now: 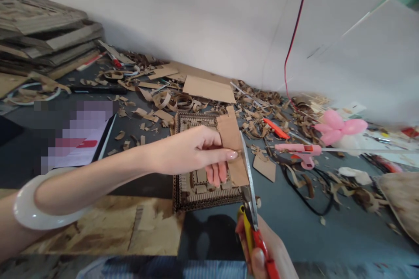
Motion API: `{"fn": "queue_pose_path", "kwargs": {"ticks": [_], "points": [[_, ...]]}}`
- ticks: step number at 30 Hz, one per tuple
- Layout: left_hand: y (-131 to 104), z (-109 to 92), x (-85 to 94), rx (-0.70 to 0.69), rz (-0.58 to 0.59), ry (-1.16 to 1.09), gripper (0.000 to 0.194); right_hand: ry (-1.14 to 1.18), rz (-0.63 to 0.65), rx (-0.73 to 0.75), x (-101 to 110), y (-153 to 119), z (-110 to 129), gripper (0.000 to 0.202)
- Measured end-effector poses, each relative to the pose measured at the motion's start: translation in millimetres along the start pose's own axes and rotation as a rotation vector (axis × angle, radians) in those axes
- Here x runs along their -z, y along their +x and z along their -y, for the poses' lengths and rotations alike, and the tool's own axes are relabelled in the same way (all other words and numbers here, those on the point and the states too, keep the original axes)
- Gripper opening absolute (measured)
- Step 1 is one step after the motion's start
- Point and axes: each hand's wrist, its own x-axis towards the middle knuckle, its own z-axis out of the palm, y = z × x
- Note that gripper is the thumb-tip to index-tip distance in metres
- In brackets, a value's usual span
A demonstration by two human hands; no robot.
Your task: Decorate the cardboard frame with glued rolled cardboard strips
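Observation:
Pinched between the thumb and fingers of my left hand (204,152) is a flat piece of brown cardboard (233,133), held upright above the table. My right hand (268,248) grips scissors (250,183) with red and yellow handles. The scissor blades point upward along the right edge of the cardboard piece. Whether the blades are cutting into it I cannot tell. Beneath my left hand lies a square model of layered corrugated cardboard (196,202), its middle partly covered by the hand. A white bangle (24,209) circles my left wrist.
Cardboard scraps (183,100) cover the back of the table. At right lie a pink glue gun (299,149), an orange-handled cutter (276,128) and a pink balloon shape (340,126). Stacked cardboard frames (49,35) stand at back left, near a phone or tablet (81,135). A cardboard sheet (108,222) lies in front.

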Motion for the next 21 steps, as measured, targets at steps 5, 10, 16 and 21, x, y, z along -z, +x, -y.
{"fn": "queue_pose_path", "kwargs": {"ticks": [5,10,16,21], "points": [[0.9,0.3,2.0,0.011,-0.016,0.020,0.030,-0.083,-0.040,-0.024,-0.7,3.1,-2.5,0.060],[1.9,0.6,2.7,0.042,-0.002,-0.031,0.030,-0.127,-0.059,-0.031,-2.8,4.1,-2.6,0.058],[2.4,0.5,3.1,0.023,-0.039,-0.037,0.029,-0.109,-0.053,-0.010,-2.5,4.9,-0.4,0.054],[1.3,-1.6,3.0,0.003,-0.100,-0.056,0.033,-0.169,-0.096,0.011,-4.9,2.9,3.5,0.055]]}}
